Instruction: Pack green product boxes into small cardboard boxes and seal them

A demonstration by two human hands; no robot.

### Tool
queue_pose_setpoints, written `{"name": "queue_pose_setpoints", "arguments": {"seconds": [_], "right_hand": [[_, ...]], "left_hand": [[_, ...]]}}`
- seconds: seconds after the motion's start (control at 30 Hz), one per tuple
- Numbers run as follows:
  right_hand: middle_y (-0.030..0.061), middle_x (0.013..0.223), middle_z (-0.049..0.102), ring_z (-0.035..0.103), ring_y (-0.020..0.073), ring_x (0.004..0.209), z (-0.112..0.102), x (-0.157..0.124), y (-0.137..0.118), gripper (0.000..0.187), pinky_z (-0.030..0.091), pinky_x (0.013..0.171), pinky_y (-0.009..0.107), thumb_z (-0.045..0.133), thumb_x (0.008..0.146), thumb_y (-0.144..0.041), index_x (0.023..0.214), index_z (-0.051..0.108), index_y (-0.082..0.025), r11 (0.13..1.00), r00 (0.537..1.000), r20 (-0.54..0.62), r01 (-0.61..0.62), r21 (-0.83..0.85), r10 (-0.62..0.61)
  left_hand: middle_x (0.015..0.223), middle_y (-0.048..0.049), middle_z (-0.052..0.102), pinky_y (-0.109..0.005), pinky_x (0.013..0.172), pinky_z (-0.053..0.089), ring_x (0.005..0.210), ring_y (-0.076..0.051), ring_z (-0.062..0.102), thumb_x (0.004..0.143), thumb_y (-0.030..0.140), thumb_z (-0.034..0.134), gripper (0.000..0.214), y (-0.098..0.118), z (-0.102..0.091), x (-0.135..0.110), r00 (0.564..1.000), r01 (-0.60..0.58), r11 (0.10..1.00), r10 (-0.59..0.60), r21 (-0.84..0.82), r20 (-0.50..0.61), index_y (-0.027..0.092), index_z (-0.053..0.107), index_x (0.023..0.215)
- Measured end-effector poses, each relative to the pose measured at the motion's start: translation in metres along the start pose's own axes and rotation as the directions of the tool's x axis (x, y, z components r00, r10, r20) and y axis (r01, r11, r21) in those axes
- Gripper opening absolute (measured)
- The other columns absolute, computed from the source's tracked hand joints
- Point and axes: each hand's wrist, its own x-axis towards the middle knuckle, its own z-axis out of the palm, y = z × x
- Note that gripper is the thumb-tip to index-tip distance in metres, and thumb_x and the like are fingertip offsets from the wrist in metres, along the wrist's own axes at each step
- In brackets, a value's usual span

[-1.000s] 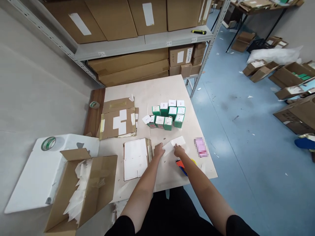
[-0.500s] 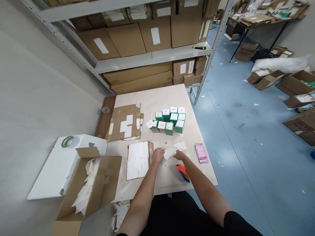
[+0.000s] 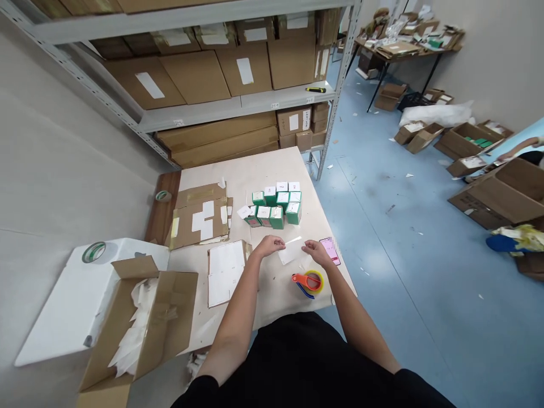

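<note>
Between my hands is a thin white slip of paper (image 3: 291,251), held just over the table. My left hand (image 3: 270,246) pinches its left edge, and my right hand (image 3: 317,251) pinches its right edge. Below the right hand lies an orange tape dispenser (image 3: 302,280) with a yellow roll and a blue handle. Close to the right wrist, a phone with a pink screen (image 3: 330,251) rests at the table edge. Several green and white small boxes (image 3: 276,217) stand grouped beyond my hands. Left of them lies a cardboard piece with a white printed sheet (image 3: 225,273).
Flattened cardboard (image 3: 191,198) lies on the table (image 3: 238,175) at the left. An open carton (image 3: 170,306) with white paper stands front left. A shelf (image 3: 238,105) of boxes rises behind. Cartons (image 3: 459,139) sit on the floor at right, near another person's arm (image 3: 521,148).
The view has swung right. The white slip is now stretched flatter between my hands, and the tape dispenser shows more fully. Another person's arm has come into view at right.
</note>
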Motion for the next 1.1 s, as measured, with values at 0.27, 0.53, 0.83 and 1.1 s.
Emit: {"name": "queue_pose_setpoints", "arguments": {"seconds": [0.27,0.53,0.83,1.1], "right_hand": [[-0.0065,0.066,0.045,0.043,0.0133,0.065,-0.021,-0.011,-0.013,0.040,0.040,0.065,0.026,0.067,0.079,-0.061,0.074,0.053,-0.023,0.994,0.978,-0.186,0.077,-0.082,-0.092],[-0.0066,0.065,0.051,0.049,0.0132,0.065,-0.037,-0.008,0.000,0.050,0.048,0.065,0.026,0.075,0.067,-0.067,0.073,0.051,-0.024,0.993,0.926,-0.377,0.043,0.108,0.001],[0.0006,0.082,0.066,0.061,0.0176,0.076,-0.031,-0.012,-0.007,0.043,0.055,0.069,0.029,0.077,0.069,-0.058,0.082,0.053,-0.024,0.933,0.942,-0.335,0.130,0.336,-0.011],[0.0035,0.090,0.070,0.066,0.0204,0.080,0.000,-0.018,-0.015,0.037,0.056,0.071,0.032,0.067,0.073,-0.054,0.091,0.056,-0.024,0.971,0.953,-0.302,0.097,0.217,-0.027]], "left_hand": [[0.079,-0.0041,0.078,-0.028,0.072,0.051,0.080,-0.023,0.070,0.063,0.059,0.086,0.043,0.020,-0.004,-0.004,0.999,-0.029,0.994,0.033,-0.110,0.037,0.019,0.082,0.078],[0.076,-0.0045,0.076,-0.027,0.063,0.047,0.071,-0.019,0.065,0.070,0.060,0.079,0.042,0.013,-0.018,-0.019,0.989,-0.007,0.993,-0.011,-0.122,-0.146,0.018,0.080,0.076],[0.096,-0.0075,0.076,-0.032,0.085,0.052,0.091,-0.022,0.067,0.083,0.045,0.073,0.028,0.026,0.001,0.006,0.895,-0.093,0.995,0.103,0.045,-0.434,0.021,0.084,0.093],[0.108,-0.0069,0.077,-0.029,0.085,0.052,0.092,-0.021,0.070,0.084,0.032,0.072,0.059,0.023,0.044,0.017,0.909,0.115,0.993,-0.119,-0.035,-0.399,0.018,0.067,0.141]]}}
